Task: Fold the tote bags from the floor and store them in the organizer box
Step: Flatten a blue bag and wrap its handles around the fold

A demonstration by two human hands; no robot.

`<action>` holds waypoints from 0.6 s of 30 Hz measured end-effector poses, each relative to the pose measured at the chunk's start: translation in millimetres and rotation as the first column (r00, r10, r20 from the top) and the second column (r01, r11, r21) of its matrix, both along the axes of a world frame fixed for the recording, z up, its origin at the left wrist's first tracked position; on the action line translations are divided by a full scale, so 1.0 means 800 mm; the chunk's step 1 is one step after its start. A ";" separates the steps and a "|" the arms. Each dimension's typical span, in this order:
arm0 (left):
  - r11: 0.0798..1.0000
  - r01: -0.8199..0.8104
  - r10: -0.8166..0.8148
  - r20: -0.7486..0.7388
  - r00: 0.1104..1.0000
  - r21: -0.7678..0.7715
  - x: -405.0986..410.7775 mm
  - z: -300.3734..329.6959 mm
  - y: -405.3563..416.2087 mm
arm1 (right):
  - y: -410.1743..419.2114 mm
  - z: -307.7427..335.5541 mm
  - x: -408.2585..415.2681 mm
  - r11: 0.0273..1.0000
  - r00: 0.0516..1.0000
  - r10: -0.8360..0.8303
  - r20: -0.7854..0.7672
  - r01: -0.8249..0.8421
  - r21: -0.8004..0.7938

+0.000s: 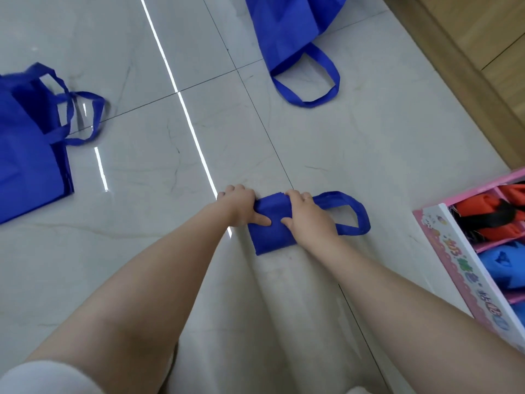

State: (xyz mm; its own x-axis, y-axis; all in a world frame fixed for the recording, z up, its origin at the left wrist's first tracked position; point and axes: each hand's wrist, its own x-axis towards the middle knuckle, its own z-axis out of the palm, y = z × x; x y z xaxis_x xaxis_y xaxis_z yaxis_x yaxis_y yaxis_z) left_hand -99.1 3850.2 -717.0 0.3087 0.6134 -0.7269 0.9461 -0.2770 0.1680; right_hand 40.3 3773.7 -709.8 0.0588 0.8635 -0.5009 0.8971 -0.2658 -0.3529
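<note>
Now both hands, left (241, 207) and right (308, 214), gripping folded blue tote bag (267, 237), organizer box (454, 257) lettering unreadable

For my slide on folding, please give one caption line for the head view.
Both hands, left and right, grip a folded blue tote bag on the floor beside the organizer box.

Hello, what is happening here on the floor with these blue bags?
A person is folding a blue tote bag on the tiled floor. The left hand and the right hand both grip the folded bundle, whose handles stick out to the right. Two more blue bags, one at the left and one at the top, lie unfolded. The pink organizer box at the right already holds folded bags.
</note>
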 end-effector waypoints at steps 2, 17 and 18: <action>0.999 0.029 -0.030 -0.016 0.999 -0.042 0.003 -0.002 -0.010 | -0.010 0.000 -0.002 0.999 0.998 0.051 0.045 -0.051 -0.012; 0.778 0.440 -0.586 0.268 0.764 0.448 0.003 0.136 -0.021 | -0.059 0.089 0.041 0.979 0.988 -0.092 -0.121 0.112 0.172; 0.736 0.467 -0.631 0.245 0.736 0.490 0.007 0.151 -0.018 | -0.055 0.104 0.048 0.980 0.995 -0.060 -0.084 0.074 0.183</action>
